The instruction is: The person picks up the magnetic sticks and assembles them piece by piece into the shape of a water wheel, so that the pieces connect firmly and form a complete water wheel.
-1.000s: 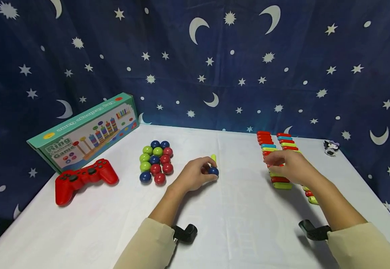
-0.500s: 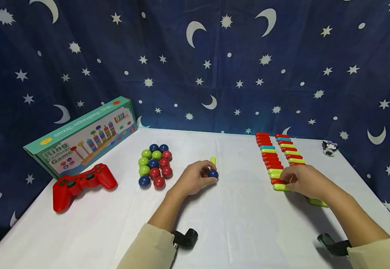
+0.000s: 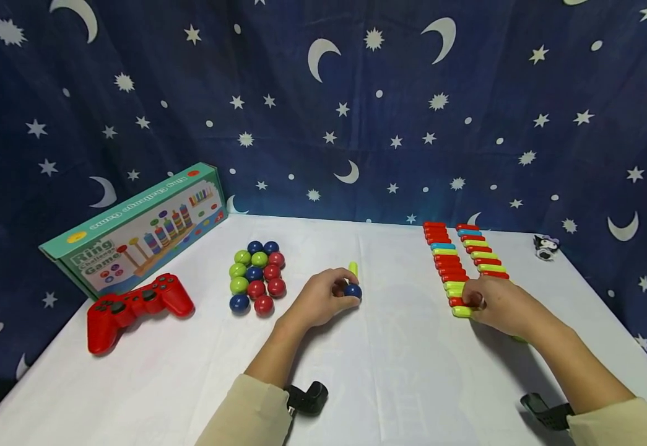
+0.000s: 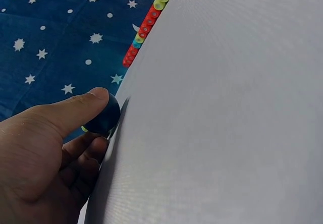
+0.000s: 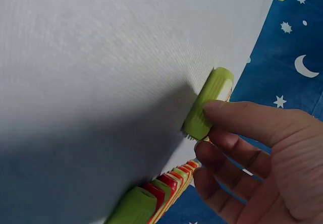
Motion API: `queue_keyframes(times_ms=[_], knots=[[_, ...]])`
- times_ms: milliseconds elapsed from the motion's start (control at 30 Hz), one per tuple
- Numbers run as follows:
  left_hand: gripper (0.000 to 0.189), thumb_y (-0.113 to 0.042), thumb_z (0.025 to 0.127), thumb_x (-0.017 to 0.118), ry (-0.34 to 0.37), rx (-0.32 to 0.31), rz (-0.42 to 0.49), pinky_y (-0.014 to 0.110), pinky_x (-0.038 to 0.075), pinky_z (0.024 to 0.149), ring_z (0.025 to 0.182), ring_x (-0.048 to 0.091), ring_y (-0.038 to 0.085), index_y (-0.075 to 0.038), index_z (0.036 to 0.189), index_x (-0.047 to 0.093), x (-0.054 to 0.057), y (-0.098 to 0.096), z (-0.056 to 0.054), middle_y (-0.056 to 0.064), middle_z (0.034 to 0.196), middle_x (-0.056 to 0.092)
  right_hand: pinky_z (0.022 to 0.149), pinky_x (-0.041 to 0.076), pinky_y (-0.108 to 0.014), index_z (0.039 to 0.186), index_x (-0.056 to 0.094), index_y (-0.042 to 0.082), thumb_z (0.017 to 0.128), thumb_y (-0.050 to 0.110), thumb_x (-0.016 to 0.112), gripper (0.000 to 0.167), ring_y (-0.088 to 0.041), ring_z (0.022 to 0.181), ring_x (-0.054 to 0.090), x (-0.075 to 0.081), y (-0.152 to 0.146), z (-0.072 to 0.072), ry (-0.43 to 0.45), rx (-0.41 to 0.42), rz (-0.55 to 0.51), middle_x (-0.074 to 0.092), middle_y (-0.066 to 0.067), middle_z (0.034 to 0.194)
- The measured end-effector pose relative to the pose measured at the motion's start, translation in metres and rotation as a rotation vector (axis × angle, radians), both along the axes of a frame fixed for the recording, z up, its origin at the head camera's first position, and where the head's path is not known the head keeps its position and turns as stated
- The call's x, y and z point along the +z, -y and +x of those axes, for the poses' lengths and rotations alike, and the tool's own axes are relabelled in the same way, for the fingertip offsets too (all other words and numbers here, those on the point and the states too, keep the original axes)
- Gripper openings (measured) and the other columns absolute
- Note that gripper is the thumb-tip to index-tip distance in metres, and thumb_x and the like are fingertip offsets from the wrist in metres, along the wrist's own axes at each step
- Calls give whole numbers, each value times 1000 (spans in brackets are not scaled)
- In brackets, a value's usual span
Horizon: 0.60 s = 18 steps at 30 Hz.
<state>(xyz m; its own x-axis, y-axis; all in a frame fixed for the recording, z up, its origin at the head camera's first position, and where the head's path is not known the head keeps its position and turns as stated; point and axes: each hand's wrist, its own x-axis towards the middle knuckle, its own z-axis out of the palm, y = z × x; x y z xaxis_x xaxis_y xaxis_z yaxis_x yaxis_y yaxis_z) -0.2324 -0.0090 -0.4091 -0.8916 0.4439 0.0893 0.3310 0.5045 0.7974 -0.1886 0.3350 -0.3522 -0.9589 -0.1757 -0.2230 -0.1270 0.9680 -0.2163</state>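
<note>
My left hand [image 3: 323, 297] pinches a dark blue ball [image 3: 353, 291] between thumb and fingers, low over the white table. Just behind the ball lies a yellow-green stick [image 3: 353, 268], partly covered by that hand. On the right, my right hand [image 3: 504, 306] is at the near end of the left row of coloured sticks [image 3: 450, 266]. The right wrist view shows its thumb on a green ridged stick [image 5: 209, 100], with fingers curled against the stick's lower end. A second row of sticks [image 3: 481, 254] runs alongside, its near part hidden by the right hand.
Blue, green and red balls [image 3: 256, 289] sit grouped left of the left hand. Further left are a red game controller [image 3: 139, 306] and a green Ring Challenge Game box [image 3: 139, 232]. A small black-and-white figure [image 3: 546, 246] stands at the far right. Behind hangs a starry blue cloth [image 3: 278, 74].
My right hand has come down from over the middle of the left stick row to its near end and onto the green stick. The left hand stays put with the ball.
</note>
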Motion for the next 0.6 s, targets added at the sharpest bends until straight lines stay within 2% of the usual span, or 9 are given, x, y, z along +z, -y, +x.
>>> queue_keyframes(times_ms=[233, 467, 600], knots=[[30, -19, 90, 81, 3, 1, 8, 33, 51, 82, 90, 58, 17, -17, 118, 69, -1, 1, 0, 4, 99, 66, 78, 54, -45, 99, 75, 9, 79, 10, 85, 22, -21, 84, 56, -1, 1, 2, -4, 0, 25, 65, -1, 86], [31, -18, 90, 81, 9, -2, 19, 33, 51, 81, 90, 58, 18, -18, 118, 69, -2, 1, 1, 4, 99, 66, 75, 51, -38, 96, 75, 11, 79, 11, 86, 20, -19, 82, 55, -2, 7, 5, -5, 34, 25, 63, 2, 83], [31, -18, 90, 81, 13, -1, 13, 33, 52, 82, 92, 58, 18, -18, 118, 69, -1, 0, 0, 4, 100, 65, 78, 55, -41, 102, 77, 12, 78, 14, 87, 26, -18, 84, 56, -1, 16, 6, 5, 60, 23, 66, 3, 88]])
